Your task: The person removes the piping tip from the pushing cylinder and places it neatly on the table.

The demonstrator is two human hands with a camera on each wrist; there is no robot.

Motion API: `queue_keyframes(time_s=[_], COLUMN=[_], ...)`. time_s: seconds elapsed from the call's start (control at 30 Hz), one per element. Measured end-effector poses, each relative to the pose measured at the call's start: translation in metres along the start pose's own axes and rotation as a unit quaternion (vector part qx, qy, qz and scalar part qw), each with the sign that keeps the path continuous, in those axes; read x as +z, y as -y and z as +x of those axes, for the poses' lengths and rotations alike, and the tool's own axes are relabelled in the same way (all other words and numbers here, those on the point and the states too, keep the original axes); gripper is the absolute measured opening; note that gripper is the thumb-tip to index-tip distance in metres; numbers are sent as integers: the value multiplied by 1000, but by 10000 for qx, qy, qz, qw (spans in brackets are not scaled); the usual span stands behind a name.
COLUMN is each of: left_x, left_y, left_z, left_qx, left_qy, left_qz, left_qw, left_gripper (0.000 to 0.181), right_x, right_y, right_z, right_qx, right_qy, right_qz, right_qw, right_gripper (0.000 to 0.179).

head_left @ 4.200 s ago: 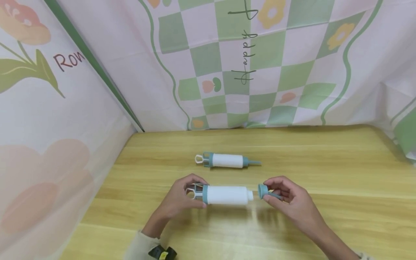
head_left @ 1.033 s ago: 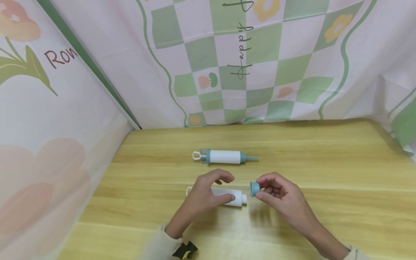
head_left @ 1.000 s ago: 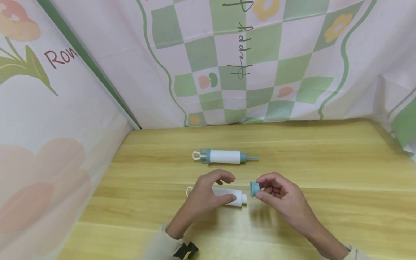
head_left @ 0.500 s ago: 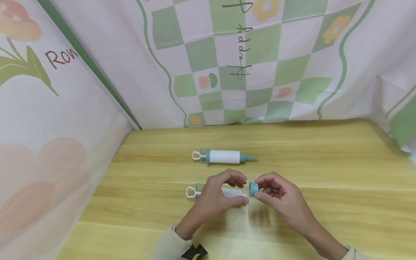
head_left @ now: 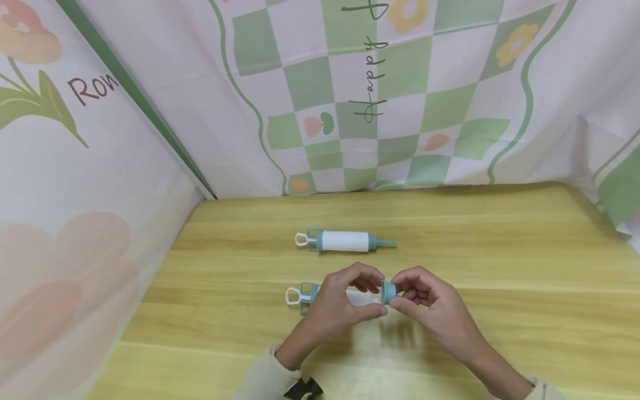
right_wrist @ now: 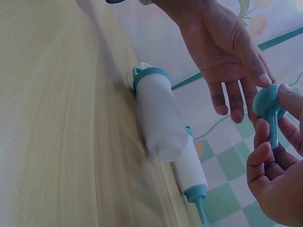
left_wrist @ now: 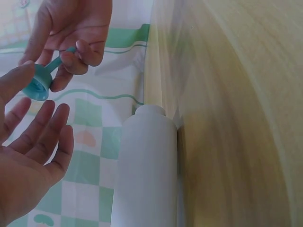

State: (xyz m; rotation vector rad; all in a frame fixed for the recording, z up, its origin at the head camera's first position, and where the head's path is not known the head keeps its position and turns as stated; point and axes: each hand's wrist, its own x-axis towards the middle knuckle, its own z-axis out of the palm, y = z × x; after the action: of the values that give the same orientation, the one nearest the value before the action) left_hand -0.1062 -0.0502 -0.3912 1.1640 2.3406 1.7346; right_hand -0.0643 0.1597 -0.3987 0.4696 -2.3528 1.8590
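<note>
Midair, the right hand pinched a blue-green nozzle while the left hand, fingers loosely spread, hung at its rim, contact unclear. Below, a white bottle lay bare-necked on the table, apparently lacking only that nozzle; beyond, a second bottle looked complete.

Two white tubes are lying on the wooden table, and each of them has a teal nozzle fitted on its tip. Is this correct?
Not entirely: only the farther tube has a teal nozzle fitted. The left wrist view shows the nearer tube with a bare neck; the right hand holds a loose nozzle cap. Both tubes do lie on the wooden table.
</note>
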Motion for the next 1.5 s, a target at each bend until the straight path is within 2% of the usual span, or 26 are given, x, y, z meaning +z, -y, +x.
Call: queue_keyframes(time_s=[0.47,0.7,0.93,1.03,1.27,1.5], left_x=[0,-7,-17,-18,-18,-18], left_y=[1,-4,-9,-10,-8,-6], left_z=[1,4,7,8,9,11], left_qx=[140,101,80,86,222,287], left_qy=[-21,-175,-338,-353,-395,-419], left_qz=[-49,-9,6,2,-3,27], left_qw=[9999,9998,9994,9993,9990,9987], left_gripper=[37,34,36,36,37,37], right_x=[2,-2,-2,-2,-2,-4], right_y=[1,-4,-4,-2,5,8], right_z=[0,-3,-4,-3,-1,-1], right_qx=[2,79,101,111,119,119], right_qy=[-25,-152,-217,-317,-847,-998], right_qz=[125,29,330,336,-84,-160], right_qw=[9999,9998,9992,9989,9963,9948], right_gripper=[24,26,22,19,9,7])
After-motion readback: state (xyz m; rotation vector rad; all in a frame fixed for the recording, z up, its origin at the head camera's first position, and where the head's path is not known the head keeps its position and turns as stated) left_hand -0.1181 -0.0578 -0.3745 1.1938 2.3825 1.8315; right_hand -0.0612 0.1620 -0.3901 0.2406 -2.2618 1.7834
